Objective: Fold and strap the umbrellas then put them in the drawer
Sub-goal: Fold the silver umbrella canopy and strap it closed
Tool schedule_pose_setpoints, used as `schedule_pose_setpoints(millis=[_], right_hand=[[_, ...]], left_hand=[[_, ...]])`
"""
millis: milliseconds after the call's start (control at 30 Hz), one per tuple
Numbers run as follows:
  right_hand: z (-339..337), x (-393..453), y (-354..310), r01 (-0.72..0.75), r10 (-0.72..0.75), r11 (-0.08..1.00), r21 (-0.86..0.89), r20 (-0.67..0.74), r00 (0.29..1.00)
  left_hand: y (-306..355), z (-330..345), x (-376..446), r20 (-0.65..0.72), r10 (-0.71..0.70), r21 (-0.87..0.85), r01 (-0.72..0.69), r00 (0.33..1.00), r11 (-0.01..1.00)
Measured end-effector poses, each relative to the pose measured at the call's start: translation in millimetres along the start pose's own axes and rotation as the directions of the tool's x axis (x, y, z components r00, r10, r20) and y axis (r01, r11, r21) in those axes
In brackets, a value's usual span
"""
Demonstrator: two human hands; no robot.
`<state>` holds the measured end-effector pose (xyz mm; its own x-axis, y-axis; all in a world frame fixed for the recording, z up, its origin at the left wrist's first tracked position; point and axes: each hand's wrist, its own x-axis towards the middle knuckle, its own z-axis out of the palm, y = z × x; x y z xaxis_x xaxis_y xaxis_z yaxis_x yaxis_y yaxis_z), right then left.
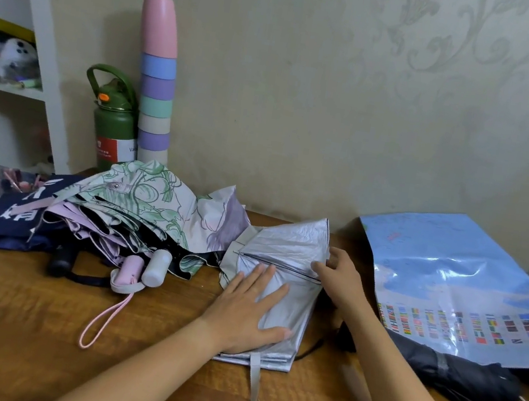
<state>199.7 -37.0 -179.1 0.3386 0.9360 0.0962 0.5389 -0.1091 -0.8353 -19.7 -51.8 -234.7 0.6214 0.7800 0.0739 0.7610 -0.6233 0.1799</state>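
Nearest, the strap (254,375) trails toward the person from the silver umbrella (281,282), which lies flat on the surface (15,317), long axis running near to far. Left hand (247,314) presses it, fingers straight. Right hand (339,275), beyond, pinches the far right fold edge. Next fold likely goes leftward.
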Motion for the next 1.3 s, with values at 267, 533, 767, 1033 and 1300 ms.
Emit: schedule_pose_setpoints(millis=[267,533,767,1033,1300], right_hand=[[3,8,-19,0.181,-0.196,0.962,0.206,0.057,0.979],[-2,-57,-8,0.492,-0.496,0.868,0.063,0.108,0.862],[-2,-82,14,0.607,-0.583,0.794,-0.041,0.232,0.779],[2,-89,11,0.675,-0.579,0.733,-0.084,0.444,0.684],[-2,-98,6,0.577,-0.529,0.814,0.068,0.499,0.687]], left_hand=[[0,0,-1,-0.047,0.001,-0.024,-0.002,0.999,1.000],[-5,-4,1,-0.349,-0.119,-0.451,-0.055,0.929,0.891],[-26,-12,5,-0.122,-0.499,-0.981,-0.029,0.858,0.190],[-33,-10,6,-0.121,-0.534,-0.950,0.057,0.837,0.306],[-31,-7,7,-0.203,-0.561,-0.884,0.096,0.802,0.457]])
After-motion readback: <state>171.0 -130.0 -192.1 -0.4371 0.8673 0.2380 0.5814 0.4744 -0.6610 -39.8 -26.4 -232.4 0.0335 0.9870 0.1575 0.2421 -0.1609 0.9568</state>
